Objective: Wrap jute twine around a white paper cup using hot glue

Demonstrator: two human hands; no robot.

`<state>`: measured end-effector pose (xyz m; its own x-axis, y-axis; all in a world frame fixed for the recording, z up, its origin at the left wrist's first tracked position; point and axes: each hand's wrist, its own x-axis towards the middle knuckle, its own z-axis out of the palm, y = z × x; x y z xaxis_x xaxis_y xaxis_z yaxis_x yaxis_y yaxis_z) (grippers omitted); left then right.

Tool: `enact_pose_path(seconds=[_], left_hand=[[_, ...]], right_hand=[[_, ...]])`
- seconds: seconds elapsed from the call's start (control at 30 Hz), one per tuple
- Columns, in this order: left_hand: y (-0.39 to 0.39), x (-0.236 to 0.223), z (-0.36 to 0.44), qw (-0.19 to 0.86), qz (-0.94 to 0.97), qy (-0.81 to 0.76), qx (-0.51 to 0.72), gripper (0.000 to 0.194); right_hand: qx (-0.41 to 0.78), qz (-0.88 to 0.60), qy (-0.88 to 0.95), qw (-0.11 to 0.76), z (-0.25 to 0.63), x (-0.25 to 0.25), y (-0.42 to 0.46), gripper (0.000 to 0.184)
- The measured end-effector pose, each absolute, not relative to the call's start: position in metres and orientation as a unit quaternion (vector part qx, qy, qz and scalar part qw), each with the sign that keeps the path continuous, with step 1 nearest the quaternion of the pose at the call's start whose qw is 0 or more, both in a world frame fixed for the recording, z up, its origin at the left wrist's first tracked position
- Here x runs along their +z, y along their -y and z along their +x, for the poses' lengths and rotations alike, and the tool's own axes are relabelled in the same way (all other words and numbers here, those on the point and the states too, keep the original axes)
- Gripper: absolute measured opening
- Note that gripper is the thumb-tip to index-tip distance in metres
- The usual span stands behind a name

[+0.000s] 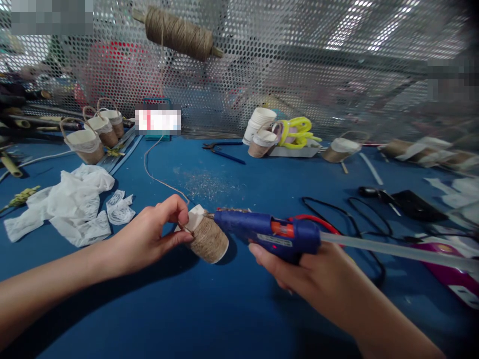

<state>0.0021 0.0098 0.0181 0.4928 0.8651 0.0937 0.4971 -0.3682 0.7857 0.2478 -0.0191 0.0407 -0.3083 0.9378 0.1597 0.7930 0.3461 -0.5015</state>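
Note:
A small paper cup point(208, 238) wrapped in brown twine lies tilted over the blue table, part of its white side bare. My left hand point(157, 227) is at the cup's left side, thumb and forefinger pinched on the twine point(186, 230); whether they also grip the cup is hard to see. In my right hand point(310, 269) is a blue hot glue gun point(269, 232), fingers wrapped round its handle. Its nozzle meets the twine-wrapped cup near the bare white part, and a long clear glue stick point(374, 249) juts from its back.
A twine spool point(178, 34) hangs on the perforated metal screen, its strand running down to the cup. White lace point(71, 204) and handled cups point(87, 144) stand left. Pliers point(226, 151), stacked white cups point(258, 123) and a yellow-wrapped bundle point(295, 132) sit behind; black cord point(329, 204) lies right.

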Motion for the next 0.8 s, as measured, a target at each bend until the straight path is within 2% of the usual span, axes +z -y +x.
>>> enact_pose_path(seconds=[0.2, 0.5, 0.67, 0.8], left_hand=[[-0.0085, 0.0172, 0.0012, 0.357, 0.787, -0.434, 0.256, 0.013], [-0.0095, 0.0188, 0.0018, 0.351, 0.788, -0.440, 0.249, 0.012], [-0.0085, 0.0182, 0.0008, 0.342, 0.791, -0.444, 0.246, 0.011], [-0.0085, 0.0171, 0.0004, 0.341, 0.792, -0.441, 0.247, 0.011]], right_hand=[[0.219, -0.539, 0.788, 0.199, 0.2481, 0.0397, 0.0205, 0.027], [0.205, -0.548, 0.786, 0.197, 0.2458, 0.0429, 0.0199, 0.036], [0.230, -0.527, 0.792, 0.205, 0.2472, 0.0405, 0.0212, 0.028], [0.220, -0.526, 0.797, 0.200, 0.2483, 0.0392, 0.0201, 0.028]])
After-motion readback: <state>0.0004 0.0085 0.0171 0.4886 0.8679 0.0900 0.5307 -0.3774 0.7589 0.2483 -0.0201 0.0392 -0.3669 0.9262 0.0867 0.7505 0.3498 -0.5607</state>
